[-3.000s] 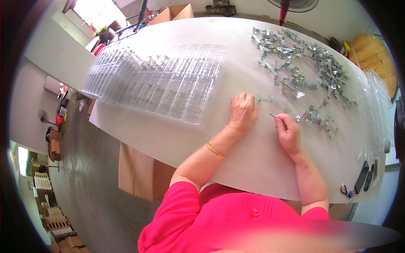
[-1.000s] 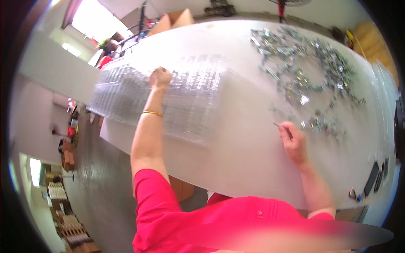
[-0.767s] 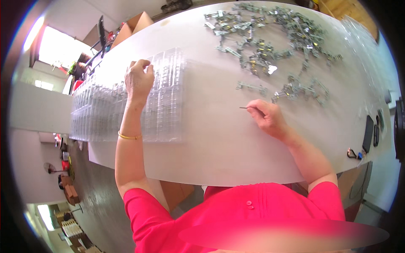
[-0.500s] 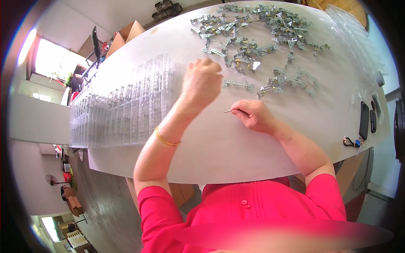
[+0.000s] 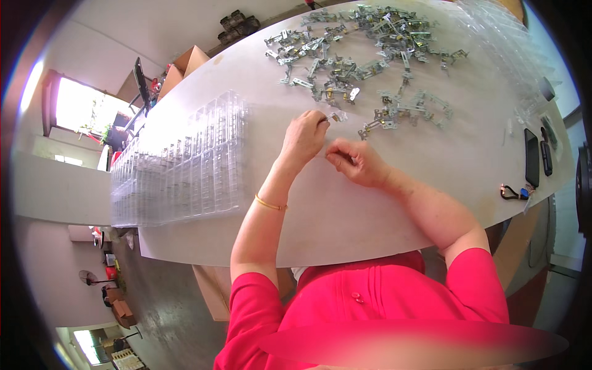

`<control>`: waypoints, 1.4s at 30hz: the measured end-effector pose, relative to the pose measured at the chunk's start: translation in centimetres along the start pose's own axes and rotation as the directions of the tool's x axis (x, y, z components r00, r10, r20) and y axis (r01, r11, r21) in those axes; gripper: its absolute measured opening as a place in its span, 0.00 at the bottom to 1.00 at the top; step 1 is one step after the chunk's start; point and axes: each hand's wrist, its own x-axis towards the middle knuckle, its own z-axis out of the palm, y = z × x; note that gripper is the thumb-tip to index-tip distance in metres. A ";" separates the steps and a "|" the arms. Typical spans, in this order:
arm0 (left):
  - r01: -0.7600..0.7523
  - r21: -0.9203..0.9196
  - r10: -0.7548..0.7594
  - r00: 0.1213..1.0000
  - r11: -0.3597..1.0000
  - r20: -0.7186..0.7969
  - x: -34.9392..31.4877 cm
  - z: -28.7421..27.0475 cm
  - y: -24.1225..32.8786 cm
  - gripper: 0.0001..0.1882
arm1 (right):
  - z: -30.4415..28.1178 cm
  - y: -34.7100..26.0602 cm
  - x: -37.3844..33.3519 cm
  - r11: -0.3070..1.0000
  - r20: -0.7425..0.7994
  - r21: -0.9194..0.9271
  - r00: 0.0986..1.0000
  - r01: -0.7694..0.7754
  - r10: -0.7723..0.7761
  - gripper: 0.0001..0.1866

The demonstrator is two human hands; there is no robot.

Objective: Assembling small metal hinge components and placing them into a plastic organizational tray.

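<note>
My left hand (image 5: 303, 137) is closed over the middle of the table, pinching a small metal bracket (image 5: 335, 116) whose end sticks out past the fingertips. Close beside it, my right hand (image 5: 359, 161) is closed too, thumb pressed against the fingers. The thin metal pin that showed in its fingertips half a second ago is barely discernible now. Beyond both hands lies a group of similar brackets (image 5: 388, 116). A larger heap of metal brackets (image 5: 394, 34) spreads over the far part of the table.
On the left stands a row of clear plastic trays (image 5: 185, 166) holding metal parts. More clear trays (image 5: 502, 55) lie at the far right. A black phone-like slab (image 5: 531, 158), a dark slim tool (image 5: 546, 158) and a blue-and-black small item (image 5: 515, 193) rest near the right edge.
My left hand has moved right and down toward my right hand and taken up the bracket that lay alone on the table. The pin in my right hand is less visible.
</note>
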 end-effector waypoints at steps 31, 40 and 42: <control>0.301 -0.833 -0.491 0.870 0.465 0.040 -6.3 -0.1 -3.5 0.11 | 3.4 0.7 4.8 0.958 -0.238 0.172 0.935 -0.228 0.265 0.06; 0.275 -0.801 -0.508 0.860 0.532 -0.042 -6.3 -0.2 -3.3 0.10 | 3.2 1.2 4.9 0.967 -0.169 0.154 0.959 -0.204 0.230 0.04; 0.245 -0.753 -0.497 0.859 0.611 -0.124 -6.6 0.3 -3.9 0.09 | 3.3 0.1 4.8 0.968 -0.171 0.119 0.955 -0.223 0.241 0.05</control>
